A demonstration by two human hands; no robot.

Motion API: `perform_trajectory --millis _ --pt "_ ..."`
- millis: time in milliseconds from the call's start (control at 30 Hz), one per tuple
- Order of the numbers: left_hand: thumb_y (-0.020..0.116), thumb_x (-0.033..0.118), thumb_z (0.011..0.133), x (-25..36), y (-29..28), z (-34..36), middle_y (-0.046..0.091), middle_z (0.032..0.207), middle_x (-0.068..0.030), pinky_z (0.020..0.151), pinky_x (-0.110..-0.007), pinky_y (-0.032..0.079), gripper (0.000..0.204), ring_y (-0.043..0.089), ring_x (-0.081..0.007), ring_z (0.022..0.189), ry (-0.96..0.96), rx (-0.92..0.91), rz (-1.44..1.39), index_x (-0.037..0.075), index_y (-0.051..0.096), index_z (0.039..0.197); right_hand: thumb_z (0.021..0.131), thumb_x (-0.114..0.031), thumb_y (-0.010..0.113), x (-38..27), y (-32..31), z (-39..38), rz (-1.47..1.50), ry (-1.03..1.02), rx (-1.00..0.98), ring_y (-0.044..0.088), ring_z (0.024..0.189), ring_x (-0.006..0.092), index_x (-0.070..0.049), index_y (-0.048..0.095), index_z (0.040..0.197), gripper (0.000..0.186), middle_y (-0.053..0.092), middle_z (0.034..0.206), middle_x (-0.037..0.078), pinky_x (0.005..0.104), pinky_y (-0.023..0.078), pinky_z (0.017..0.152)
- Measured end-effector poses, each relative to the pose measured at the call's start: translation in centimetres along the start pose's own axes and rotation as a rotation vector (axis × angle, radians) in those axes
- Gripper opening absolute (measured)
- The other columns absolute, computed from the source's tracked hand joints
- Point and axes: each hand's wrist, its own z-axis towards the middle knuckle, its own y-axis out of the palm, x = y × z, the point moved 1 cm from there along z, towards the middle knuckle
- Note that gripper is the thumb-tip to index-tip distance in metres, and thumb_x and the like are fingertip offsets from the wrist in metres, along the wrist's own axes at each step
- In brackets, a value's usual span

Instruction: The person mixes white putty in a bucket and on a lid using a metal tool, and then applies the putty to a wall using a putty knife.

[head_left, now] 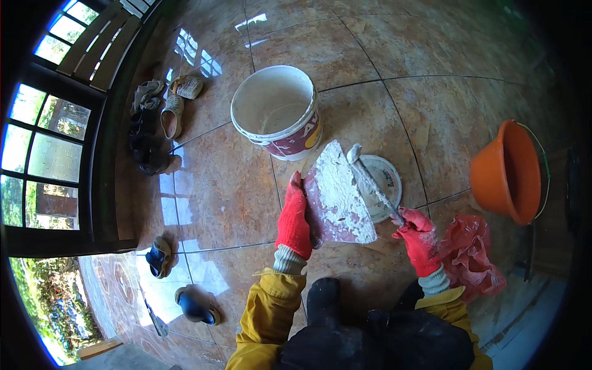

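Note:
My left hand [293, 221], in a red glove, grips the left edge of a flat, dark pinkish board [314, 192]. White paste [339, 185] is smeared thickly over the board's upper face. In my right hand [420, 240], also red-gloved, is a thin paste-coated stick [381, 192]; its lumpy far end reaches the board's upper right edge. Whether that end touches the board I cannot tell. Beneath the stick lies a round, pale bucket lid [388, 177] on the floor, partly hidden by the board. Beyond the board stands a white bucket [299, 134] with a maroon label and residue inside.
An orange bucket [501, 176] with a thin handle lies tilted at the right. A crumpled red plastic bag [472, 259] rests beside my right forearm. Several shoes [172, 115] sit at the left near a dark-framed glass door [86, 160]. Glossy brown tiles [216, 209] cover the floor.

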Motion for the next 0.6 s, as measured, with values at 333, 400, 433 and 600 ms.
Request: perform_trajectory --millis 333,400,433,600 --pt "0.034 0.039 0.097 0.3 1.3 -0.7 0.025 0.146 -0.0096 0.108 -0.029 0.022 0.058 0.028 -0.0184 0.131 0.073 -0.253 -0.071 0.004 0.021 0.142 0.076 0.016 0.053 -2.3 1.0 0.7 0.021 -0.158 -0.039 0.056 0.075 0.0111 -0.007 0.063 0.099 0.034 0.057 0.099 0.005 0.0272 0.051 0.067" --pt "0.034 0.039 0.097 0.9 1.6 -0.9 0.026 0.145 -0.0096 0.108 -0.029 0.022 0.058 0.029 -0.0184 0.130 0.081 -0.281 -0.079 0.004 0.022 0.141 0.076 0.016 0.053 -2.6 0.9 0.8 0.004 -0.204 -0.046 0.056 0.073 0.0115 -0.007 0.063 0.099 0.034 0.057 0.099 0.005 0.0266 0.051 0.067" --pt "0.033 0.038 0.097 1.3 2.1 -1.0 0.027 0.144 -0.0096 0.107 -0.029 0.023 0.057 0.031 -0.0184 0.129 0.034 -0.279 -0.085 0.003 0.022 0.141 0.076 0.016 0.053 -2.9 0.7 0.8 -0.004 -0.230 -0.033 0.056 0.071 0.0119 -0.007 0.063 0.098 0.033 0.057 0.098 0.006 0.0264 0.050 0.066" --pt "0.032 0.037 0.098 0.6 1.6 -0.3 0.032 0.141 -0.0092 0.105 -0.029 0.027 0.055 0.037 -0.0182 0.125 0.026 -0.292 -0.073 0.005 0.021 0.142 0.077 0.013 0.055 -3.4 0.2 0.5 -0.063 -0.211 -0.031 0.056 0.070 0.0128 -0.006 0.065 0.093 0.027 0.056 0.095 0.006 0.0254 0.048 0.063"
